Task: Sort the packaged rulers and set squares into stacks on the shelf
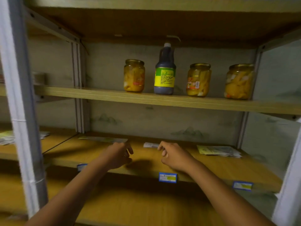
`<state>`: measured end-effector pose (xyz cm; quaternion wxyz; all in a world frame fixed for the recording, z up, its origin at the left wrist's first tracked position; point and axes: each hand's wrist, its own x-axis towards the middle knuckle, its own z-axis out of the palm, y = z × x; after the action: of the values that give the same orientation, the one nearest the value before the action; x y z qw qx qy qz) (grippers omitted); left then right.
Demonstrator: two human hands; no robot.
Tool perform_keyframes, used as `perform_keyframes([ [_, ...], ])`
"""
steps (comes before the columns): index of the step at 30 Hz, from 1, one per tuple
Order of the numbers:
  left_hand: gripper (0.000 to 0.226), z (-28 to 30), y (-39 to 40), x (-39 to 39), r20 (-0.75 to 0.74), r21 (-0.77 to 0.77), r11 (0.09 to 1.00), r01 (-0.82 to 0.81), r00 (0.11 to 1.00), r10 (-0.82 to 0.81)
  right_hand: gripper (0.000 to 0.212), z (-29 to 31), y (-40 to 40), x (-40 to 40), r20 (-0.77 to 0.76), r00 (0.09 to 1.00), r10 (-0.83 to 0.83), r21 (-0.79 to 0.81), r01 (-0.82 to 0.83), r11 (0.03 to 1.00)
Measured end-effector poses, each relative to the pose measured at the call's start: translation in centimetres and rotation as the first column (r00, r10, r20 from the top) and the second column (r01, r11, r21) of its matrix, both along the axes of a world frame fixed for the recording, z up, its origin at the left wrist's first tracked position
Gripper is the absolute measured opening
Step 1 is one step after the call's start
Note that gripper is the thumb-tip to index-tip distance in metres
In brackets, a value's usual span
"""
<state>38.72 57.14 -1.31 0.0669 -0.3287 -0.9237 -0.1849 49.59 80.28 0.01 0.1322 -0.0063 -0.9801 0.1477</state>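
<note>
Both my hands reach over the wooden shelf (228,167). A long flat packaged ruler (104,139) lies at the back left of it, just beyond my left hand (118,155), whose fingers hang loosely curled and hold nothing. A small white packet (149,145) lies at the back middle, and the fingertips of my right hand (172,156) are at its right end; I cannot tell whether they pinch it. At the back right lies a stack of yellow and clear packaged set squares (218,150).
The shelf above carries three jars of yellow preserved fruit (134,75) and a dark sauce bottle (164,70). Blue price tags (167,177) sit on the shelf's front edge. A grey upright post (21,101) stands at the left, with more packets (8,137) on the neighbouring shelf.
</note>
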Motion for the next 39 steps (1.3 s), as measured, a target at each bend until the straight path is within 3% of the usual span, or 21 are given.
perform_keyframes([
  [9,0.03,0.6,-10.5,5.9,0.004,0.036,0.996,-0.085,0.996,0.085,0.034,-0.2,-10.1,3.1,0.044,0.995,0.091,0.006,-0.091,0.996],
  [19,0.028,-0.3,-29.4,7.6,-0.04,0.067,0.988,-0.14,0.989,0.143,0.035,-0.1,-27.3,2.1,0.036,0.986,0.163,-0.019,-0.163,0.987],
  [27,0.037,-1.4,-43.7,5.8,-0.038,0.02,0.966,-0.26,0.965,0.26,0.036,-1.0,-42.1,-1.2,0.018,0.975,0.223,-0.067,-0.222,0.973],
  [39,0.032,-1.8,-53.0,-3.3,0.024,0.065,0.952,-0.298,0.954,0.297,0.036,-1.4,-51.5,-12.4,0.058,0.953,0.297,-0.039,-0.295,0.955],
])
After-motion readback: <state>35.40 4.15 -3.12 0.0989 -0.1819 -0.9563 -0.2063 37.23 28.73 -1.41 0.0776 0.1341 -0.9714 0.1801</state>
